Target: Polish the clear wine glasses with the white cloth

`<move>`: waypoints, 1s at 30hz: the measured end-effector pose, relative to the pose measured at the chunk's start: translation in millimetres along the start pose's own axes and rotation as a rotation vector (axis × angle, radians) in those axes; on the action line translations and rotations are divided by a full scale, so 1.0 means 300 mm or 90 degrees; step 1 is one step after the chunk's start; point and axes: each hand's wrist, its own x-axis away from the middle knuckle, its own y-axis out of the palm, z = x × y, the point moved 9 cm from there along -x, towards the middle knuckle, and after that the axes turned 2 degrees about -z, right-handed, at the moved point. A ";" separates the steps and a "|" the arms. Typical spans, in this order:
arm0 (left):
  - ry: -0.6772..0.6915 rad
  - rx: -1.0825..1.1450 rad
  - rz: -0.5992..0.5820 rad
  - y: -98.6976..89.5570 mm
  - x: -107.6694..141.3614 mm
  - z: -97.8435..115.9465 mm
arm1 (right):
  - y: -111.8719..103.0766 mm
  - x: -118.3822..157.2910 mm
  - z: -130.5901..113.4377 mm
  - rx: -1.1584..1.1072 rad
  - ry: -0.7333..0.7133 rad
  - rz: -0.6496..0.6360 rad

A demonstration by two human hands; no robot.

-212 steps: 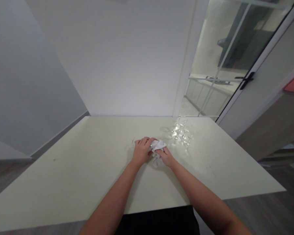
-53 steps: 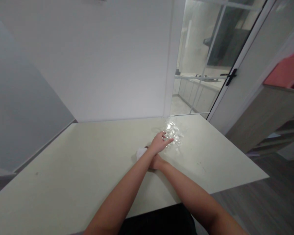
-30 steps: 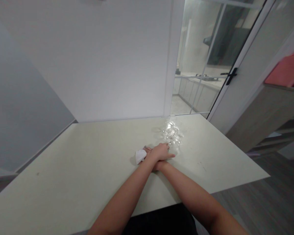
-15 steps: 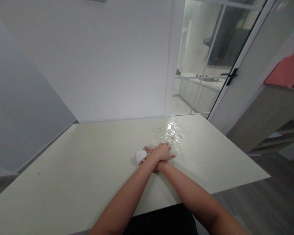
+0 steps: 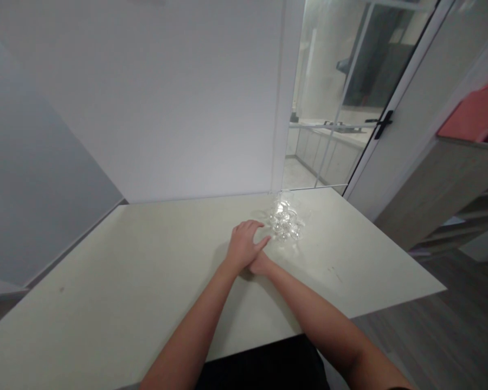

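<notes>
My left hand point(image 5: 244, 244) lies across the top of my right hand, its thumb spread from its fingers, which bend over the far side. Beneath it, my right hand point(image 5: 260, 264) shows only around the wrist and heel; its fingers are hidden. The white piece of cloth or tissue seen at my right hand earlier is covered now. Just beyond and to the right of both hands stands a cluster of clear glassware point(image 5: 285, 222), touched by neither hand. Its separate pieces are hard to make out.
A pale tabletop point(image 5: 146, 281) lies under the hands, with a white wall point(image 5: 203, 108) along its far edge. Behind on the right is a glazed door with a black handle point(image 5: 384, 124). A pink bag-like item point(image 5: 472, 116) sits on a shelf unit point(image 5: 439, 184) at right.
My left hand has slid leftward over my right hand, away from the right wrist. The white cloth or tissue, visible before on the left, is now covered.
</notes>
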 end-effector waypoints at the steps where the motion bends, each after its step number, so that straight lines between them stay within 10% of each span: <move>1: -0.001 -0.014 0.039 -0.040 0.010 -0.029 | 0.000 -0.002 0.006 -0.036 0.007 0.002; 4: -0.039 0.016 0.105 -0.085 0.055 -0.137 | -0.052 -0.007 0.058 -0.194 0.078 0.107; 9: -0.110 0.136 0.024 0.047 0.110 -0.249 | -0.128 0.004 0.134 -0.287 0.142 0.252; 30: -0.123 0.131 -0.110 0.169 0.111 -0.299 | -0.103 0.015 0.075 -0.106 0.100 0.155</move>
